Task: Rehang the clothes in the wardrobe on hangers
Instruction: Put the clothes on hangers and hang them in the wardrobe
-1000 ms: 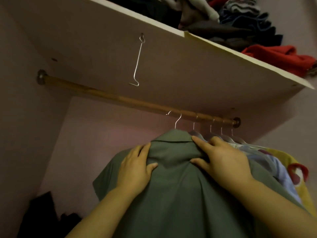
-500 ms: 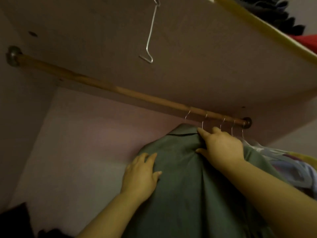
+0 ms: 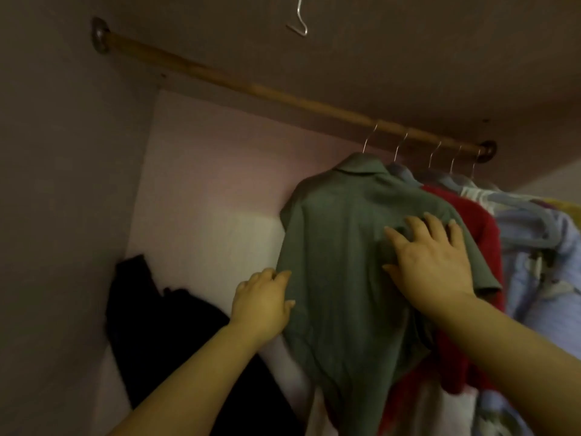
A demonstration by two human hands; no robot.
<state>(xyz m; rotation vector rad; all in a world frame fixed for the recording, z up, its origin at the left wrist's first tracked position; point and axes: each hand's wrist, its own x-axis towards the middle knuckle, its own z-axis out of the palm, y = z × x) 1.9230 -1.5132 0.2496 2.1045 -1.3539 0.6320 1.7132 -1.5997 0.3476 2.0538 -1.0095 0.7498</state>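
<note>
- The shirt hangs on a hanger from the rod. It sits about 4 o'clock in the view, first in the row of hung clothes.
- The right hand lies flat on the shirt's upper cloth. Its fingers are straight and spread, pressing and gripping nothing.
- The left hand sits at the shirt's 9 o'clock edge with its fingers curled against the cloth. I cannot tell whether it pinches the edge or only touches it.
- The step looks like smoothing and squaring the shirt on its hanger.
- To do it well, stroke from the collar toward 6 o'clock with light pressure, so the hanger's hook stays seated on the rod.
- Let the left hand draw the edge toward 9 o'clock to pull out folds, then check that both shoulders sit level.
- At the shirt's 3 o'clock a red garment touches it, with blue clothes beyond, so that side is crowded.
- The shelf runs close above the rod at 12 o'clock, leaving little height for lifting a hanger.
- A wire hook hangs from the shelf at 12 o'clock and could snag a raised hand.
- Free room lies along the rod toward 10 o'clock, up to the side wall.
- A black cloth is heaped low at 8 o'clock.
</note>
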